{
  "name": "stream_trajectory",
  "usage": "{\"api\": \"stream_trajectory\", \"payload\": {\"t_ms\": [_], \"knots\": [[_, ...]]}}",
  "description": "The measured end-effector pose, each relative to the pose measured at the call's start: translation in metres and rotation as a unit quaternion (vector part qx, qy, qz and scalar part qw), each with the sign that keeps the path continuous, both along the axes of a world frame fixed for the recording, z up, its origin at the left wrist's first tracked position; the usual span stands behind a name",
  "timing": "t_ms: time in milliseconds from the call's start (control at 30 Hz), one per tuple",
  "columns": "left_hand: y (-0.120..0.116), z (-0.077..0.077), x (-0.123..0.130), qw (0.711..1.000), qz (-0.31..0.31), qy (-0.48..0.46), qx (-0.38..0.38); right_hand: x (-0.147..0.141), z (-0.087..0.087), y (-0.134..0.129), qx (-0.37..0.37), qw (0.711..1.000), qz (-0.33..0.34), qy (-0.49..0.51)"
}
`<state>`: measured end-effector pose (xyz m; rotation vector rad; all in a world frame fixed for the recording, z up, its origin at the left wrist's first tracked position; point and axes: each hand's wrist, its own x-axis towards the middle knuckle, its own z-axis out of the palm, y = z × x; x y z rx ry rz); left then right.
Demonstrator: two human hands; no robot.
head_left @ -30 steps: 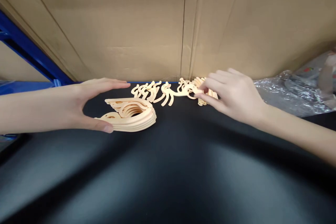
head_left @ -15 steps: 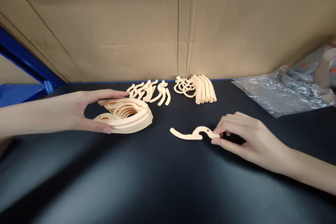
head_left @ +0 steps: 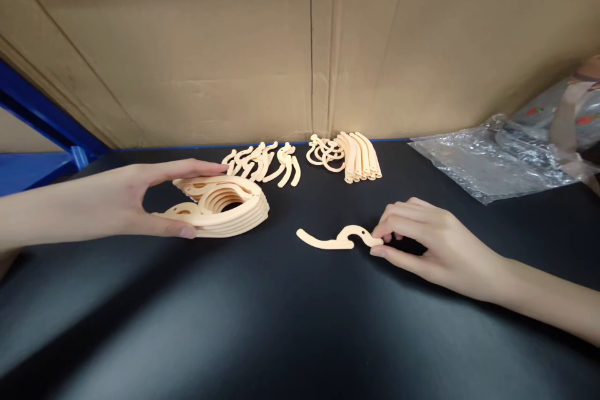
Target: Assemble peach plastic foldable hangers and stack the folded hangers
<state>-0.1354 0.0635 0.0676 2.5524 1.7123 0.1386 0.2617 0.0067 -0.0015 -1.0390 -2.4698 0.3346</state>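
Note:
My left hand (head_left: 126,200) wraps round the left end of a stack of cream plastic folding hangers (head_left: 234,219), thumb along the front and fingers behind. The stacked hangers are folded and lie one on another on the black table. To the right, my right hand (head_left: 422,244) pinches the right end of a cream hanger hook (head_left: 354,232) between thumb and fingertips. The hook's left end meets a curved hanger arm (head_left: 321,242), overlapping it; whether they are joined I cannot tell. Both pieces are low at the tabletop.
Loose curved hanger arms (head_left: 253,162) lie in a row at the back. Beside them are several hooks (head_left: 323,153) and a neat pile of arms (head_left: 363,159). A clear plastic bag (head_left: 492,162) sits at back right. Cardboard (head_left: 210,44) stands behind, and a blue metal frame (head_left: 42,106) at left.
The view has shifted slightly, so everything appears a little further left. Both hands keep their holds, with no clear movement against the table.

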Motion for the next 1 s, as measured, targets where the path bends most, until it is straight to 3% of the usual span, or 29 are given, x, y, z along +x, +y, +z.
{"api": "stream_trajectory", "payload": {"t_ms": [400, 500, 567, 600, 667, 733, 833, 1000], "knots": [[-0.002, 0.000, -0.005, 0.999, 0.017, -0.003, -0.028, 0.000, 0.000, -0.002, 0.059, 0.998, 0.023, -0.017], [-0.006, 0.006, 0.000, 0.999, 0.022, -0.030, 0.028, 0.001, 0.003, -0.002, 0.075, 0.997, 0.019, -0.022], [-0.017, 0.011, 0.017, 0.990, 0.017, -0.062, 0.123, 0.001, 0.007, -0.001, 0.090, 0.995, 0.014, -0.027], [-0.026, 0.013, 0.029, 0.982, 0.006, -0.080, 0.168, 0.001, 0.008, 0.000, 0.098, 0.995, 0.009, -0.030], [-0.046, 0.010, 0.059, 0.961, -0.076, -0.133, 0.230, -0.002, 0.012, 0.003, 0.109, 0.993, -0.001, -0.042], [-0.067, 0.001, 0.088, 0.956, -0.167, -0.133, 0.201, -0.007, 0.015, 0.007, 0.119, 0.991, -0.006, -0.061], [-0.087, -0.022, 0.114, 0.952, -0.249, -0.063, 0.168, -0.020, 0.020, 0.019, 0.156, 0.982, -0.004, -0.102], [-0.087, -0.052, 0.118, 0.951, -0.297, -0.062, 0.066, -0.053, 0.032, 0.057, 0.249, 0.954, 0.000, -0.165]]}}
